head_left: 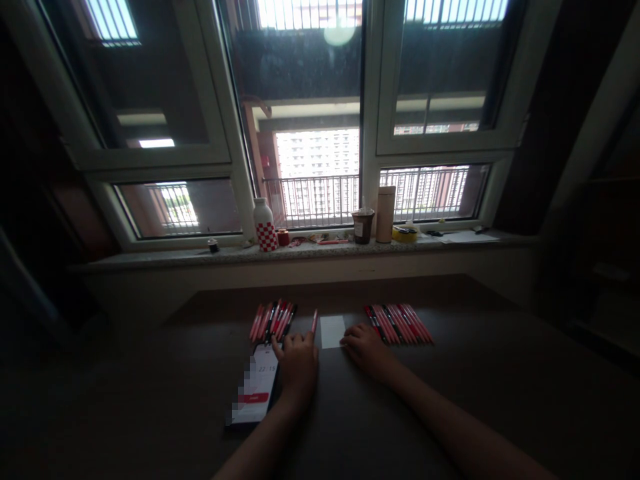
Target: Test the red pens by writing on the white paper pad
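My left hand [299,367] rests on the dark table, its fingers curled, with a pink-red pen [315,321] standing out past the fingertips on its right side. One outer finger of that hand reaches over the top edge of a phone [257,387] whose screen is lit. A small white paper [332,332] lies flat between the hands. At its right edge my right hand [369,350] has its fingers bent and close together, gripping or pressing the edge. Left of centre lies a row of red, pink and black pens [273,320]; a similar row of pens [399,324] lies beyond my right hand.
The dark table [200,353] ends at a wall below a stone windowsill [225,255]. On the sill stand a red-checked bottle [267,227], a dark cup [363,227], a tan cylinder [385,215], a yellow tape roll [405,235] and some papers [467,237].
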Demonstrator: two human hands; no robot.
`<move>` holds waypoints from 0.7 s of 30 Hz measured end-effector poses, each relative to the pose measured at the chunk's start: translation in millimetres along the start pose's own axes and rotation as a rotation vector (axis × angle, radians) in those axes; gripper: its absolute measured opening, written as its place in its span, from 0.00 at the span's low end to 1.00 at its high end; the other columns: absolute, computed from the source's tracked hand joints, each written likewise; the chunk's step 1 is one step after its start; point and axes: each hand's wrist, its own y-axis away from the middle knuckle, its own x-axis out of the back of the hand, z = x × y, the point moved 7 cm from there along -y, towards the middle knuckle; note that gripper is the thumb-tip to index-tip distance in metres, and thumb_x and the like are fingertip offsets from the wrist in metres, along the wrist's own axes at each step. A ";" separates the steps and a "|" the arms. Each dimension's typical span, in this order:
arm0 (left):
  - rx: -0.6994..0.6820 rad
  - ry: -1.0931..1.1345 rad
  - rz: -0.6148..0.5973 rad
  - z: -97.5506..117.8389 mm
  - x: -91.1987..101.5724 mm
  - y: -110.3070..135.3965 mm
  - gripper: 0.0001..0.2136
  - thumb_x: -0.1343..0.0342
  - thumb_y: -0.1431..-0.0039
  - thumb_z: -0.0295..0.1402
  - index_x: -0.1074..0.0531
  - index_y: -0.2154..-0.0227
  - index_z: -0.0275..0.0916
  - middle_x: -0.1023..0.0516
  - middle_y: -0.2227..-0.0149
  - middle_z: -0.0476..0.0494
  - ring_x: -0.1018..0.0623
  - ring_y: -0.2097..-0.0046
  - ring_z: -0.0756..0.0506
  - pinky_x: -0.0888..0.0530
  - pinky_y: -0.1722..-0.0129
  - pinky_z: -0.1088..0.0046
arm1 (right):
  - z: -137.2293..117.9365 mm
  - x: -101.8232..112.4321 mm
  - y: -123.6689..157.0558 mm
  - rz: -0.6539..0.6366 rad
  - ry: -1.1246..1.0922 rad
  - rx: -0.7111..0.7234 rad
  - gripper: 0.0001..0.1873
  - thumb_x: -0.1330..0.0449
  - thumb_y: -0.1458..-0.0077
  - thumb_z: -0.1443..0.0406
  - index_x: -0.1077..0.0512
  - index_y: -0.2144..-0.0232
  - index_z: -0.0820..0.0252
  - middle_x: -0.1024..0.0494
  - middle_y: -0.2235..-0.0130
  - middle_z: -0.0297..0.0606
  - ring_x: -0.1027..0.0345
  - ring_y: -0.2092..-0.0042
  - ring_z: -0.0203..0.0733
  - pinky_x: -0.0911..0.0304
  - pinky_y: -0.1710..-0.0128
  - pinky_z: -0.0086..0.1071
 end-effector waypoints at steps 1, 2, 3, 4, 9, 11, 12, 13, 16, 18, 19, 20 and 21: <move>0.004 -0.002 0.000 -0.3 -0.5 0.0 0.14 0.54 0.41 0.32 0.26 0.57 0.43 0.24 0.62 0.42 0.30 0.54 0.39 0.52 0.41 0.44 | 0.0 -0.4 0.0 -0.001 0.001 0.002 0.10 0.44 0.42 0.68 0.25 0.60 0.54 0.25 0.58 0.37 0.37 0.54 0.41 0.42 0.54 0.36; 0.006 -0.001 -0.001 -0.5 -1.2 0.0 0.14 0.54 0.41 0.32 0.26 0.58 0.43 0.24 0.62 0.42 0.30 0.54 0.39 0.52 0.41 0.44 | 0.0 -0.6 0.0 -0.001 0.001 0.003 0.10 0.44 0.42 0.68 0.25 0.60 0.54 0.25 0.58 0.37 0.37 0.54 0.41 0.42 0.53 0.36; 0.004 0.003 -0.002 -0.5 -1.9 0.0 0.14 0.54 0.41 0.32 0.26 0.58 0.44 0.24 0.62 0.42 0.30 0.54 0.39 0.52 0.41 0.43 | 0.0 -0.6 0.1 -0.001 0.000 0.003 0.10 0.44 0.41 0.68 0.25 0.60 0.54 0.26 0.57 0.37 0.37 0.54 0.41 0.43 0.53 0.36; 0.000 0.009 -0.003 -0.5 -2.4 0.0 0.14 0.54 0.41 0.32 0.26 0.58 0.44 0.23 0.62 0.42 0.31 0.53 0.39 0.52 0.41 0.43 | -0.1 -0.6 0.1 -0.001 -0.003 0.003 0.10 0.45 0.41 0.68 0.25 0.60 0.54 0.26 0.58 0.37 0.37 0.54 0.41 0.43 0.53 0.36; -0.004 0.030 -0.017 -0.9 -3.2 -0.6 0.14 0.55 0.40 0.33 0.25 0.59 0.43 0.23 0.61 0.42 0.31 0.53 0.39 0.53 0.42 0.42 | -0.1 0.0 -0.1 -0.007 -0.023 -0.005 0.10 0.44 0.42 0.69 0.25 0.60 0.55 0.26 0.58 0.37 0.37 0.54 0.42 0.42 0.53 0.36; 0.004 0.030 -0.024 -1.4 -2.6 -1.0 0.14 0.56 0.40 0.32 0.25 0.58 0.43 0.23 0.61 0.41 0.30 0.53 0.39 0.54 0.41 0.42 | -0.2 -0.2 -0.1 -0.011 -0.025 -0.002 0.10 0.45 0.41 0.69 0.25 0.60 0.55 0.26 0.57 0.38 0.37 0.54 0.42 0.42 0.53 0.35; 0.007 0.030 -0.027 -1.6 -2.4 -1.2 0.14 0.56 0.40 0.32 0.25 0.59 0.43 0.23 0.61 0.41 0.30 0.53 0.40 0.54 0.41 0.42 | -0.1 0.0 -0.1 -0.008 -0.025 -0.002 0.10 0.45 0.41 0.68 0.25 0.60 0.55 0.26 0.58 0.38 0.37 0.54 0.42 0.42 0.53 0.36; 0.009 0.032 -0.030 -1.9 -2.1 -1.2 0.14 0.56 0.40 0.31 0.25 0.59 0.42 0.23 0.62 0.42 0.30 0.53 0.40 0.54 0.41 0.43 | -0.1 -0.1 0.0 -0.009 -0.023 -0.001 0.10 0.45 0.41 0.68 0.25 0.60 0.55 0.26 0.58 0.38 0.37 0.54 0.42 0.42 0.53 0.36; 0.019 0.041 -0.037 -3.4 -1.8 -1.2 0.14 0.56 0.40 0.31 0.25 0.59 0.42 0.23 0.62 0.42 0.29 0.54 0.41 0.53 0.40 0.44 | -0.2 -0.4 0.3 -0.012 -0.014 0.002 0.10 0.45 0.41 0.68 0.25 0.60 0.55 0.26 0.58 0.38 0.37 0.54 0.41 0.42 0.53 0.36; 0.027 0.055 -0.028 -4.6 -0.8 -1.3 0.15 0.57 0.40 0.30 0.26 0.58 0.41 0.23 0.62 0.42 0.29 0.54 0.41 0.52 0.40 0.45 | -0.2 -0.5 0.5 -0.010 -0.013 0.004 0.10 0.45 0.41 0.68 0.26 0.60 0.54 0.26 0.57 0.37 0.37 0.54 0.41 0.42 0.53 0.35; 0.033 0.065 -0.018 -5.2 0.1 -1.4 0.15 0.58 0.40 0.29 0.27 0.58 0.41 0.24 0.62 0.41 0.28 0.54 0.41 0.52 0.40 0.45 | -0.1 -0.3 0.6 -0.004 -0.016 0.005 0.10 0.45 0.41 0.68 0.26 0.60 0.54 0.26 0.57 0.37 0.37 0.53 0.41 0.42 0.53 0.35; 0.041 0.078 -0.008 -5.8 1.0 -1.5 0.16 0.59 0.40 0.29 0.27 0.57 0.41 0.24 0.62 0.41 0.28 0.54 0.41 0.51 0.40 0.46 | 0.2 -0.3 0.7 0.002 -0.016 0.005 0.10 0.45 0.41 0.68 0.25 0.60 0.54 0.26 0.57 0.37 0.37 0.54 0.41 0.42 0.53 0.36; 0.049 0.093 0.001 -6.4 1.9 -1.6 0.16 0.59 0.39 0.29 0.27 0.57 0.40 0.24 0.61 0.41 0.28 0.54 0.41 0.51 0.40 0.46 | 0.4 -0.7 0.7 0.003 -0.015 0.008 0.10 0.45 0.40 0.68 0.25 0.59 0.54 0.26 0.57 0.37 0.37 0.54 0.42 0.42 0.53 0.36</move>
